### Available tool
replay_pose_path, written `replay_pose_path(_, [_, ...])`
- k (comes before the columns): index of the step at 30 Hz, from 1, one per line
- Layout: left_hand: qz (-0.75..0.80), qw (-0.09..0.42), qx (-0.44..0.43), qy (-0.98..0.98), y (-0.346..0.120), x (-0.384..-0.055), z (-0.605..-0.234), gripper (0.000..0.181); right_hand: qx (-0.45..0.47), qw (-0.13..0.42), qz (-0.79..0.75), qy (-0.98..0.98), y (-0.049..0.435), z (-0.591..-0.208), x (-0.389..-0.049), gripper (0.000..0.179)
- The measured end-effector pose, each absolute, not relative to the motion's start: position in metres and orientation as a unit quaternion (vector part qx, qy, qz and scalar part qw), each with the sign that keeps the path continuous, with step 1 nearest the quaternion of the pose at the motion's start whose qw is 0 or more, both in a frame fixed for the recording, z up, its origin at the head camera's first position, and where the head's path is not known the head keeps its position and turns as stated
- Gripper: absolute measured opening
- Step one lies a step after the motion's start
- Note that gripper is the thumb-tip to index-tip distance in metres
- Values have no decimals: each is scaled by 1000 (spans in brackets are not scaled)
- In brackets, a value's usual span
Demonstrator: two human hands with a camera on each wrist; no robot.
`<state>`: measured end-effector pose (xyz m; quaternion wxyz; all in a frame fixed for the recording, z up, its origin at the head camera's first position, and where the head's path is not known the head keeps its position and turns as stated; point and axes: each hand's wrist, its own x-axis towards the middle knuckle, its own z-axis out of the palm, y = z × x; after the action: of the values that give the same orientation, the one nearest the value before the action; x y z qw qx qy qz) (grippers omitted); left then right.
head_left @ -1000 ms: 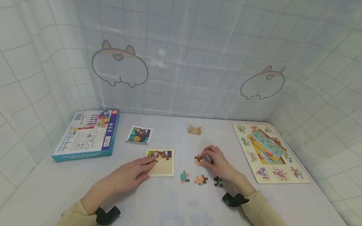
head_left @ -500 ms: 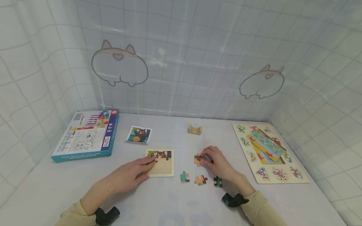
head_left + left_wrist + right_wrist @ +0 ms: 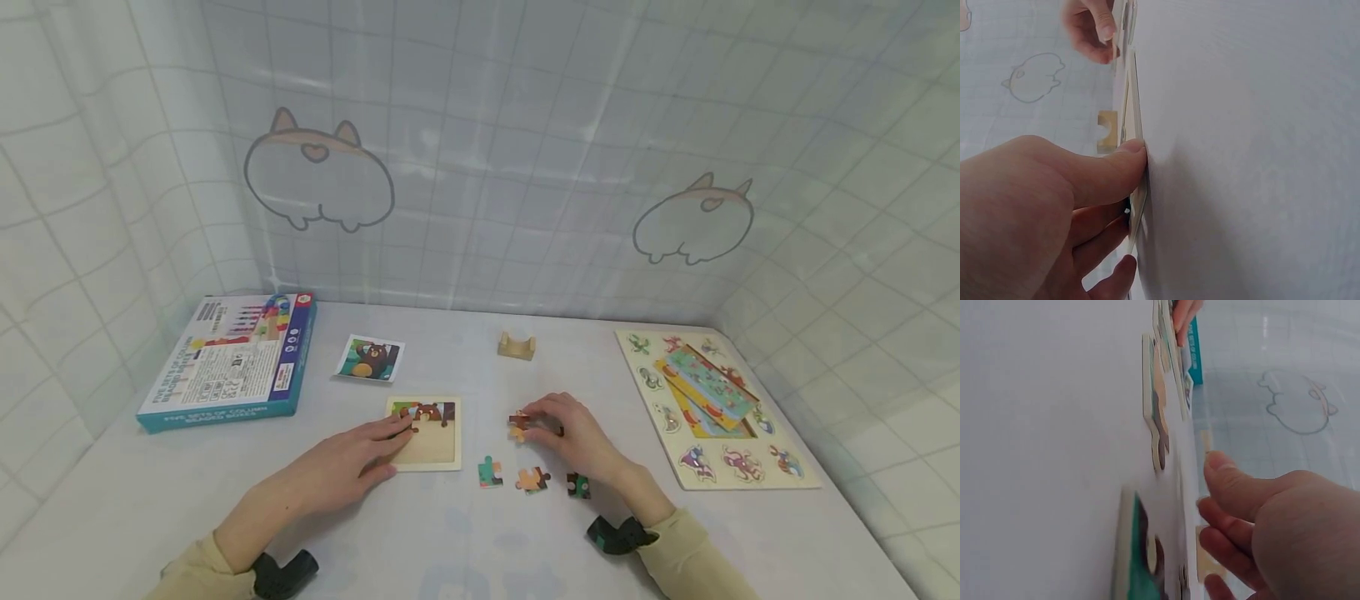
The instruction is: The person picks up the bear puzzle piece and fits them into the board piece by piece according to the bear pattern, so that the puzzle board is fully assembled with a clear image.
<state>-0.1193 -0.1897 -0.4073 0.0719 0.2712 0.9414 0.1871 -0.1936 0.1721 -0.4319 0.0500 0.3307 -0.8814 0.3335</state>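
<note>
A white table (image 3: 420, 533) bears a box (image 3: 232, 358), bear card (image 3: 371, 359), puzzle tray (image 3: 423, 452); loose pieces (image 3: 491, 472); wooden block (image 3: 517, 347); animal board (image 3: 675, 442).

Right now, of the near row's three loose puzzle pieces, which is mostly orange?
The middle piece; the left piece is mostly teal, the right piece green and brown.

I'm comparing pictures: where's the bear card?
In the head view, the bear card lies left of centre, right of the teal box, beyond the puzzle tray.

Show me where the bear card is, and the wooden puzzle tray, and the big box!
Bear card (image 3: 371, 359): head view, on the printed bear.
Wooden puzzle tray (image 3: 433, 451): head view, on its bare lower part.
Big box (image 3: 231, 358): head view, on its printed top.
</note>
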Motion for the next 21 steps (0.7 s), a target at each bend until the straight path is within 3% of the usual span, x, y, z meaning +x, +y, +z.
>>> replay_pose_path(14, [189, 87, 257, 944, -190, -121, -408, 51, 387, 51, 319, -864, 115, -418, -192, 24])
replay_pose_path(21, [190, 89, 264, 942, -189, -122, -408, 52, 383, 16, 337, -860, 78, -414, -190, 26])
